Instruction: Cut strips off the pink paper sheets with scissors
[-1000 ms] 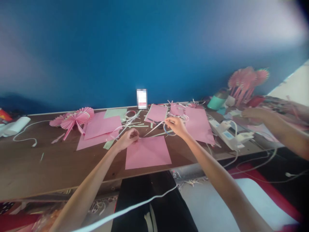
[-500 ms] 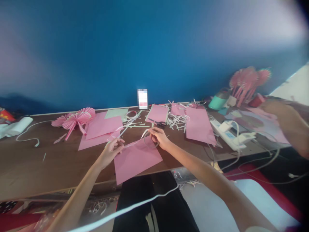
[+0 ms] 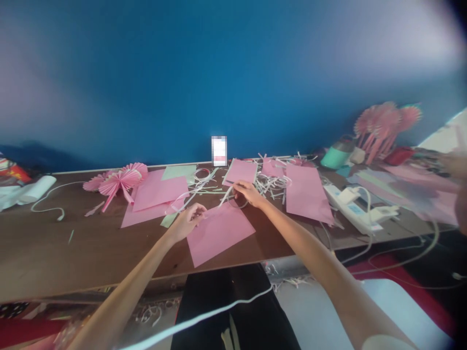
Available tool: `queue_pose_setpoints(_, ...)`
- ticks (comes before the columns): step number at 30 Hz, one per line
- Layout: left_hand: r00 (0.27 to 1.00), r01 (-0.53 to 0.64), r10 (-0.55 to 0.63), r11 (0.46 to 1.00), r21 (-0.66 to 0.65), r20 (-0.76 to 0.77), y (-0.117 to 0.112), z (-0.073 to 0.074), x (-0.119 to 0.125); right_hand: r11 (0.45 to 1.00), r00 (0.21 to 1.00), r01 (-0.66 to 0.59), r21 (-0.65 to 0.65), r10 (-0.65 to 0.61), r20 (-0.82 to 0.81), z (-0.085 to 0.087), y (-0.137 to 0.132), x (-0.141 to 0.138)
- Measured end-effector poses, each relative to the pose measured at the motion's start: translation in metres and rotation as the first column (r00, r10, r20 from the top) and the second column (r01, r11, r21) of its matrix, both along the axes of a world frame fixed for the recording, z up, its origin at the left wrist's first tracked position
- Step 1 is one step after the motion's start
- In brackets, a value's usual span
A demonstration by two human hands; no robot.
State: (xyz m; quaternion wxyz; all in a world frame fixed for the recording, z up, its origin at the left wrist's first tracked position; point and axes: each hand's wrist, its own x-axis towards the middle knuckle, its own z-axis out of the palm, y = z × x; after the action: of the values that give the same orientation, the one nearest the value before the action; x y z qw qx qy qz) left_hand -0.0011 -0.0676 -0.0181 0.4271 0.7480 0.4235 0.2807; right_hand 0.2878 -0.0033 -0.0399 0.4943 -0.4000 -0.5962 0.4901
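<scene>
A pink paper sheet [image 3: 219,233] lies tilted on the brown table [image 3: 73,248] in front of me. My left hand [image 3: 189,221] rests at its upper left corner, fingers pinched on one end of a thin pale paper strip [image 3: 224,197]. My right hand [image 3: 248,192] is closed on the strip's other end, above the sheet's top corner, beside a small ring-like roll [image 3: 237,201]. Black-handled scissors seem to lie just behind this hand, mostly hidden.
More pink sheets [image 3: 306,194], a green sheet [image 3: 178,171] and cut strips [image 3: 272,182] lie behind. Pink paper fans [image 3: 116,182] sit at left, a power strip [image 3: 355,209] with cables at right. Another person's blurred hand [image 3: 456,165] shows far right.
My right hand pulled the strip and ring from the far pile back toward me, then edged forward again. The front pink sheet turned crooked. The other person's arm withdrew to the right.
</scene>
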Motion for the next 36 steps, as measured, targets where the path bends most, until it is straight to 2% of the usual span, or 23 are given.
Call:
queue_pose_setpoints(5, 0.999, -0.029, 0.031, 0.998, -0.051, 0.036, 0.017, -0.004, 0.013, 0.996, 0.995, 0.089, 0.032, -0.090, 0.052, 0.003, 0.006, 0.015)
queue_pose_setpoints(10, 0.961, -0.195, 0.211, 0.975, -0.105, 0.181, 0.028, -0.008, 0.015, 0.985, 0.977, 0.161, 0.060, -0.168, 0.129, 0.022, 0.000, 0.026)
queue_pose_setpoints(12, 0.938, -0.274, 0.290, 0.955, -0.111, 0.190, 0.029, -0.012, 0.014, 0.990, 0.962, 0.123, 0.062, -0.134, 0.236, 0.033, -0.006, 0.030)
queue_pose_setpoints(14, 0.917, -0.356, 0.364, 0.931, -0.079, 0.164, 0.029, -0.018, 0.013, 0.999, 0.932, 0.043, 0.007, -0.042, 0.360, 0.042, -0.014, 0.033)
queue_pose_setpoints(17, 0.901, -0.432, 0.424, 0.898, 0.081, 0.092, 0.025, -0.028, 0.017, 0.999, 0.837, -0.036, -0.033, 0.048, 0.546, 0.055, -0.027, 0.038)
queue_pose_setpoints(19, 0.910, -0.411, 0.411, 0.887, 0.210, 0.048, 0.021, -0.033, 0.023, 1.000, 0.818, -0.006, -0.010, 0.011, 0.575, 0.061, -0.036, 0.043)
queue_pose_setpoints(21, 0.932, -0.352, 0.362, 0.892, 0.283, 0.018, 0.017, -0.034, 0.029, 1.000, 0.817, 0.007, 0.001, -0.006, 0.577, 0.068, -0.043, 0.049)
queue_pose_setpoints(25, 0.970, -0.223, 0.242, 0.925, 0.308, -0.024, 0.020, -0.030, 0.038, 0.986, 0.813, -0.061, -0.157, 0.140, 0.565, 0.076, -0.056, 0.066)
queue_pose_setpoints(29, 0.997, -0.057, 0.067, 0.966, 0.252, -0.033, 0.034, -0.022, 0.039, 0.924, 0.836, -0.157, -0.350, 0.313, 0.451, 0.076, -0.065, 0.078)
queue_pose_setpoints(31, 1.000, -0.017, 0.015, 0.981, 0.195, 0.011, 0.042, -0.018, 0.040, 0.894, 0.846, -0.224, -0.388, 0.376, 0.378, 0.071, -0.068, 0.082)
queue_pose_setpoints(33, 0.994, -0.024, 0.011, 0.993, 0.116, 0.110, 0.047, -0.016, 0.042, 0.888, 0.879, -0.269, -0.373, 0.384, 0.282, 0.062, -0.069, 0.083)
queue_pose_setpoints(36, 0.961, -0.085, 0.081, 0.996, 0.003, 0.263, 0.050, -0.014, 0.043, 0.906, 0.938, -0.276, -0.320, 0.327, 0.116, 0.044, -0.066, 0.081)
